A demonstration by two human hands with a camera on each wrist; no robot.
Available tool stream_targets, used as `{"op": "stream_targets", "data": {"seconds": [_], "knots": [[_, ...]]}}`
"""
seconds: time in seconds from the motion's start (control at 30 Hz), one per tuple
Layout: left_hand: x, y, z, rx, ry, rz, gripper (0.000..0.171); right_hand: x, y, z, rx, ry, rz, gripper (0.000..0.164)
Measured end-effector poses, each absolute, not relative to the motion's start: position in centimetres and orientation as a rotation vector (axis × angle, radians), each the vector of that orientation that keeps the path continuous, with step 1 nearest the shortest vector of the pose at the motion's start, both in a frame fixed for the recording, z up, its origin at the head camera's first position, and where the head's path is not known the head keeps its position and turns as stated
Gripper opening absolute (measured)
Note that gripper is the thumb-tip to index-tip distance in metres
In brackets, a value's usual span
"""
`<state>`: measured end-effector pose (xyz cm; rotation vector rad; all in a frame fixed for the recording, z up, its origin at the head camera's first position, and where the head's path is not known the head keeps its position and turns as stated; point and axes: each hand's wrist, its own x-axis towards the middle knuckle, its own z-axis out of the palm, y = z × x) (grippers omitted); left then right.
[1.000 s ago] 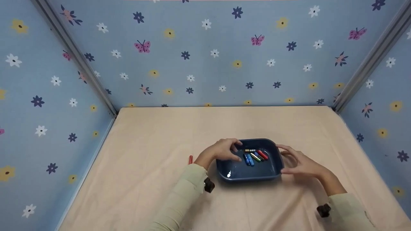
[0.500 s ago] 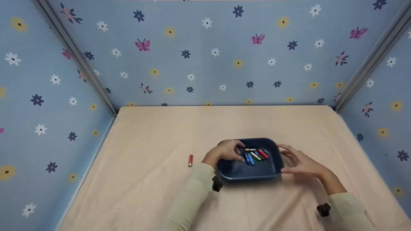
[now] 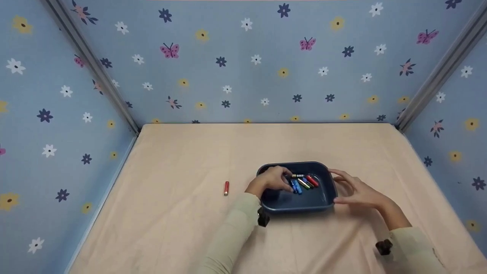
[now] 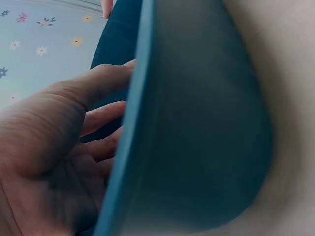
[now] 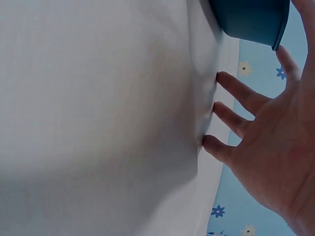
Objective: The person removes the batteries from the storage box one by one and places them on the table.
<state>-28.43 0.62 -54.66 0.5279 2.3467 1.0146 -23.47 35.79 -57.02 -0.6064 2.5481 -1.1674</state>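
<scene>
- Counter (image 3: 179, 160), under a peach cloth: support for everything at hand, with folds towards the near edge.
- Dark blue tray (image 3: 296, 210), upright on the cloth, right of centre, with no clear shift over the last second.
- Right hand (image 3: 357, 192), same pose as a second ago: at the tray's right side, fingers (image 5: 241, 93) spread, thumb and forefinger against the rim, no wrap around it. By judgement, steadying the tray.
- Left hand (image 3: 274, 177), main change: farther right and deeper inside the tray than a second ago. Fingers (image 4: 106, 115) loosely bent, thumb and forefinger parted, apparently grasping nothing; cannot tell about contact at the tips. Meaning, by judgement: batteries now within reach.
- Batteries in a loose group on the tray floor: blue batteries (image 3: 297, 187) nearest the left thumb, then green battery (image 3: 303, 184) and red batteries (image 3: 312, 180).
- Lone red battery (image 3: 226, 188) on the counter, left of the tray, untouched; now fully visible, with the left sleeve (image 3: 232, 239) farther right.
</scene>
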Motion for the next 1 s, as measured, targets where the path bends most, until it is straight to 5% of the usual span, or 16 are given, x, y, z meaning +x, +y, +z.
{"op": "stream_targets", "data": {"seconds": [0.4,1.0], "knots": [[-28.0,2.3,-55.4,0.369,2.434,1.105,0.049,-23.4,35.9,-56.8,-0.742,2.552,-1.227,0.094],[-27.7,4.4,-57.2,0.188,2.663,0.853,0.061,-23.4,35.9,-57.0,-0.651,2.55,-1.189,0.096]]}}
